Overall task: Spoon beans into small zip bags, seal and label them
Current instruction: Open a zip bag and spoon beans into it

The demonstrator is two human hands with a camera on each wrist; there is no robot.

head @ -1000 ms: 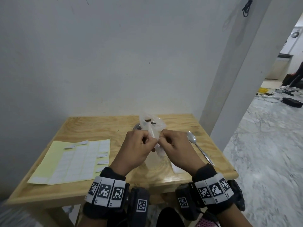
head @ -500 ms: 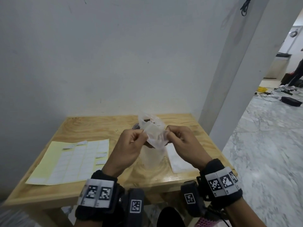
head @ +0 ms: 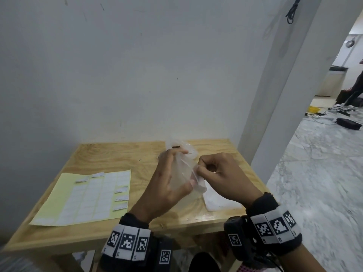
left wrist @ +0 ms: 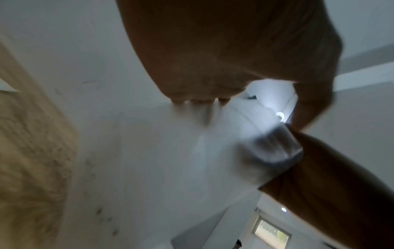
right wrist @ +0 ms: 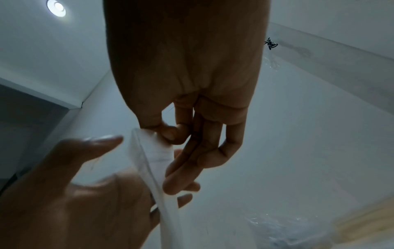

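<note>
Head view: a small clear zip bag [head: 181, 171] is held up over the wooden surface [head: 110, 160], and behind it a larger crumpled clear bag [head: 185, 148] holds a few dark beans [head: 175, 147]. On the surface lie a yellow label sheet [head: 86, 197] to the left, with several labels peeling, and a flat white sheet [head: 218, 201] under the right wrist; a white wall rises behind, and marble floor runs off to the right. The left hand [head: 167, 185] holds the zip bag between thumb and spread fingers, while the right hand [head: 220, 177] pinches the bag's edge in a narrow grip. Left wrist view (blurred): the left hand [left wrist: 230, 50] meets the translucent bag [left wrist: 270, 148] at the thumb tip. Right wrist view: the right hand [right wrist: 187, 67] nips the bag's top strip [right wrist: 153, 160] between thumb and forefinger, its other fingers loosely extended, under a ceiling light [right wrist: 56, 7].
</note>
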